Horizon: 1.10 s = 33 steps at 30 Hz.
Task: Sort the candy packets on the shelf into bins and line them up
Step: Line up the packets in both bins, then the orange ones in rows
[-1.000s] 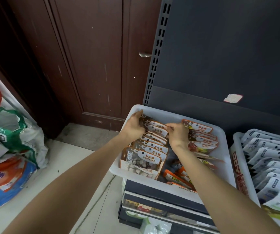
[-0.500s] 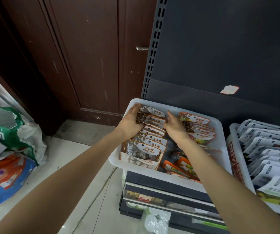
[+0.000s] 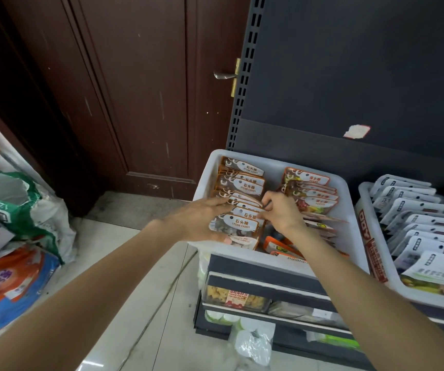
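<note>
Inside the white plastic bin [image 3: 348,199], the left hand [image 3: 196,218] is lying flat against glossy stone-candy packets [image 3: 245,184]; the right hand [image 3: 278,212] is pinching one packet's edge.

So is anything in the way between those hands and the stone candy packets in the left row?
Nothing visible. The left hand lies with straight fingers against the stone candy packets in the white bin, and the right hand pinches one packet's edge.
</note>
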Each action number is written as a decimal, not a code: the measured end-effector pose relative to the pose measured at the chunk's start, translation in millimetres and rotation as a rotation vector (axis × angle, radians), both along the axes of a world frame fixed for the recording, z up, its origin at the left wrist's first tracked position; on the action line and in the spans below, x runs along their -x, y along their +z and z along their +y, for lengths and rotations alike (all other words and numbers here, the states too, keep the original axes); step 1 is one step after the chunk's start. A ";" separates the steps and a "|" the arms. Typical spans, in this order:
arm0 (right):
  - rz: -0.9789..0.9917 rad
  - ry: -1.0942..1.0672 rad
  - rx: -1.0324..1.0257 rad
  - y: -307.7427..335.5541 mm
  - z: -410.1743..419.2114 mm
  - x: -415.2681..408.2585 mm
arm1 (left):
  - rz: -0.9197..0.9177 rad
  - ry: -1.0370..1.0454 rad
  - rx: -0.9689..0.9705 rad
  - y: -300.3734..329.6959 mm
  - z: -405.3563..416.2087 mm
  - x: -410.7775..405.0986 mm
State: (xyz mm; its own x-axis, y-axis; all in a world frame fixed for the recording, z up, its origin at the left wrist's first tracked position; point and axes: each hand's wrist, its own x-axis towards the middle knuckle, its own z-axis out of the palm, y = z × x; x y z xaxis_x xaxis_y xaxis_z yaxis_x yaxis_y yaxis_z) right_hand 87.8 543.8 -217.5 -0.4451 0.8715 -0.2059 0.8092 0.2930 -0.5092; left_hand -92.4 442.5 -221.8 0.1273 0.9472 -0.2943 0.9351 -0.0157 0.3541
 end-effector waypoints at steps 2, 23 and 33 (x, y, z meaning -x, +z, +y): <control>0.031 -0.020 -0.062 -2.5 -1.5 2.7 | 0.022 0.005 -0.026 2.2 -2.0 -0.5; 0.241 -0.123 -0.119 25.2 -7.2 -82.9 | -0.153 0.102 -0.324 10.8 14.9 -47.6; -0.170 0.045 -0.139 5.0 29.8 -160.4 | -0.288 0.034 -0.036 14.4 46.1 -131.0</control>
